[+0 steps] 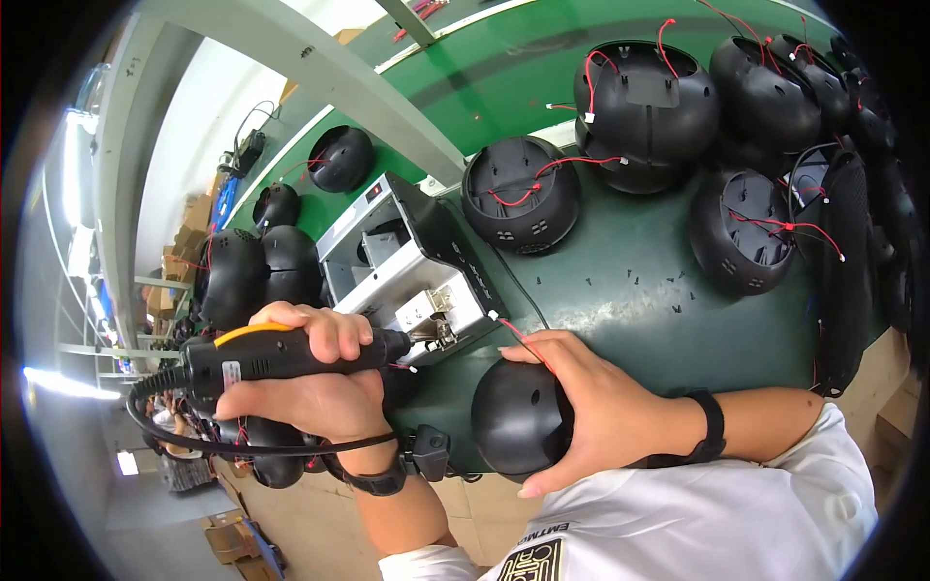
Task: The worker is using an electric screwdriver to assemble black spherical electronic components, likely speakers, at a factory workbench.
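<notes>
My left hand (pixel 310 373) grips a black electric screwdriver (pixel 262 354) with a yellow stripe. Its tip points right at the outlet of a silver screw feeder box (pixel 412 266). A black cord loops from the tool under my wrist. My right hand (pixel 591 412) wraps around a round black plastic shell (pixel 518 412) at the near edge of the green table (pixel 620 281). A thin red wire (pixel 523 339) runs from the shell up over my fingers. A black band sits on my right wrist.
Several black dome shells with red wires lie across the table's far and right side, such as one (pixel 521 194) behind the feeder and one (pixel 741 232) to the right. More shells pile at the left (pixel 257 266). Small black screws (pixel 644 281) are scattered mid-table. A grey beam (pixel 320 68) crosses overhead.
</notes>
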{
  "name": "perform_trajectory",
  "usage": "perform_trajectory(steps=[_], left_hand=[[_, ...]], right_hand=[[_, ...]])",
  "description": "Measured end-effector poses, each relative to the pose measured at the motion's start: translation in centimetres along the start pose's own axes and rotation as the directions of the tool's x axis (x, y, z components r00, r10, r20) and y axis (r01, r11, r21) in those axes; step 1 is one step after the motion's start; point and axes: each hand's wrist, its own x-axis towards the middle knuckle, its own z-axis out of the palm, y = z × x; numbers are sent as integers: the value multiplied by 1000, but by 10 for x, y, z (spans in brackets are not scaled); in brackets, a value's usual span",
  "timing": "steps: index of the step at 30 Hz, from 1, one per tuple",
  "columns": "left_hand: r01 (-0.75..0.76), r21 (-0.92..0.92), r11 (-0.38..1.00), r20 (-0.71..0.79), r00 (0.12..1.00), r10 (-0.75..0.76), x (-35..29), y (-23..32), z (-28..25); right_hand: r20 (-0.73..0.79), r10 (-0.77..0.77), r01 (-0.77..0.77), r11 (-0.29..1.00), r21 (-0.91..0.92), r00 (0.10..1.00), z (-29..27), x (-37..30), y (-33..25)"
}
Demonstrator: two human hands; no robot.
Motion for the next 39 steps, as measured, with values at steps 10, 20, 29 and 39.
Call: perform_trajectory(steps=[10, 20, 29, 39], left_hand=[[-152, -242, 958, 265, 940, 216, -28, 75, 0], [65, 56, 996, -72, 996, -61, 10, 3, 14], [59, -4, 998, -63, 996, -60, 9, 7, 12], [71, 48, 996, -66, 996, -68, 15, -1, 10]], right_hand=[[85, 152, -153, 988, 6, 985, -6, 5, -14], [62, 141, -142, 990, 17, 988, -4, 1, -8], [68, 152, -153, 988, 17, 986, -7, 2, -7], [63, 133, -135, 990, 27, 989, -5, 2, -6]])
